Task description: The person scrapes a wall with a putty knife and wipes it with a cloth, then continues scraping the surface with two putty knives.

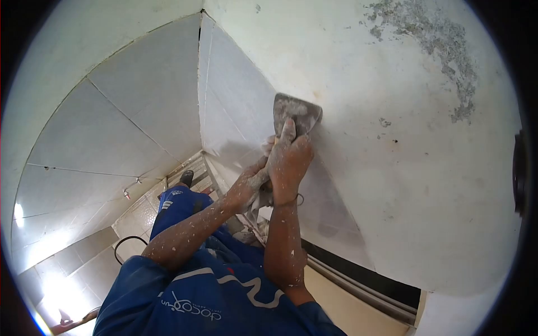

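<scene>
My right hand (291, 159) is closed on a wide putty knife (298, 109), with one finger stretched along its blade. The blade is smeared with grey-white paste, and its far edge lies at the painted wall (358, 168), close to the border with the tiles. My left hand (249, 185) is closed just below and to the left, touching or nearly touching the right one. Something greyish white shows under it, but its kind is hidden. Both hands and forearms are spattered with white paste.
Grey wall tiles (134, 84) cover the corner on the left. A tap (126, 194) sticks out low on that wall. Peeling grey patches (443, 45) mark the upper right wall. Below are slatted boards (202, 176) under my foot and a dark recess (364, 274) with rails.
</scene>
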Tool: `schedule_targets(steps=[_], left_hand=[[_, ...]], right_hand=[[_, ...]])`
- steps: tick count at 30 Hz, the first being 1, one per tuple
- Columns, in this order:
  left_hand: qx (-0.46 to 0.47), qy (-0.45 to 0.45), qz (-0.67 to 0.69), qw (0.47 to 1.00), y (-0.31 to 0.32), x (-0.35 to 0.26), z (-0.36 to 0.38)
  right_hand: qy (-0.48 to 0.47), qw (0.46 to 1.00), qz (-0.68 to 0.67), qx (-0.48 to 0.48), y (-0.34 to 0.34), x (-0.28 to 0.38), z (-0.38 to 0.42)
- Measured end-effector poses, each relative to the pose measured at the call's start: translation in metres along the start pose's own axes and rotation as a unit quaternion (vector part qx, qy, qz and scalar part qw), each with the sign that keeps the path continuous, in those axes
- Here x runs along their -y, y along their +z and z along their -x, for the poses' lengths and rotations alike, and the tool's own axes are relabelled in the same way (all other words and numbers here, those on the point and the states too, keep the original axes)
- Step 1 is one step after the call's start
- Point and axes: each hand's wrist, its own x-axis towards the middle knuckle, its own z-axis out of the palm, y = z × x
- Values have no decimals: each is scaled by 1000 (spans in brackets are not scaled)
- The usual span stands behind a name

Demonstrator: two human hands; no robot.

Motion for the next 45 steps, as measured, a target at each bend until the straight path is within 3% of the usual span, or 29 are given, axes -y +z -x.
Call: schedule_targets(steps=[1, 2, 3, 4, 5, 6, 7, 9, 13, 15, 16, 18, 21, 22, 23, 24, 25, 27, 29, 31, 33, 35, 37, 38, 39, 41, 42, 45], left_hand=[[2, -12, -23, 1000, -3, 2, 3], [4, 0, -37, 999, -3, -1, -4], [7, -5, -35, 999, 0, -5, 4], [21, -49, -58, 997, 0, -19, 8], [30, -99, -78, 992, 4, -29, 15], [-15, -31, -48, 998, 4, -9, 18], [-18, -32, -51, 998, 0, -5, 16], [-34, -53, -37, 997, -6, -1, 12], [-17, -11, -21, 1000, -14, 5, 9], [97, -69, -3, 993, -19, -12, 18], [96, -69, -9, 993, -27, -12, 17], [78, -22, -187, 979, -39, -10, 14], [40, 29, -150, 987, -40, -22, 12], [60, 125, -135, 981, -37, -19, 8], [61, 124, -141, 980, -43, -12, 8], [79, 45, -124, 988, -46, -6, 10], [85, 37, -134, 987, -46, -2, 11], [97, 21, -155, 983, -36, -4, 16], [63, -18, -174, 983, -30, -6, 21], [43, -39, -171, 983, -24, -8, 23], [3, -40, -29, 999, -18, -10, 23], [-6, -46, -106, 993, -21, 4, 18], [-44, -9, -136, 990, -12, 16, 18], [-79, -75, -99, 989, -2, 9, 22], [-77, -78, -100, 989, -6, 14, 21], [28, 10, -54, 998, -19, 26, 11], [30, 11, -52, 998, -13, 13, 10], [31, -13, -41, 999, -2, -20, 8]], right_hand=[[-246, 950, 177, -76, 5, -11, -11], [-457, 809, 344, -137, 2, -15, -6], [-452, 809, 349, -137, -4, -15, 0], [-218, 966, 138, -28, -4, -6, -2], [50, 990, -89, 96, -5, 1, 2], [47, 988, -106, 101, -6, 0, 11], [49, 987, -109, 103, -7, -7, 15], [-122, 990, -45, 46, -6, -18, 18], [-117, 990, 64, 41, -10, -15, 21], [-88, 993, -68, 27, -13, -23, 25], [-88, 993, -74, 26, -14, -28, 24], [-159, 987, -20, 8, -20, -36, 24], [-123, 991, -43, 25, -27, -27, 38], [-122, 991, -47, 24, -25, -28, 41], [-106, 991, -51, 60, -20, -32, 45], [-89, 990, -55, 96, -16, -37, 48], [-91, 989, -61, 94, -14, -43, 50], [-182, 974, -111, 77, -8, -60, 50], [-105, 974, -153, 132, -15, -74, 59], [-97, 962, -225, 121, -21, -83, 68], [-36, 934, -288, 210, -23, -111, 74], [127, 896, -316, 284, -33, -112, 87], [133, 921, -257, 260, -33, -115, 88], [99, 935, -232, 247, -35, -113, 86], [69, 948, -205, 234, -40, -112, 88], [35, 956, -168, 237, -53, -113, 88], [-2, 961, -130, 245, -60, -112, 86], [-1, 966, -90, 240, -70, -107, 91]])
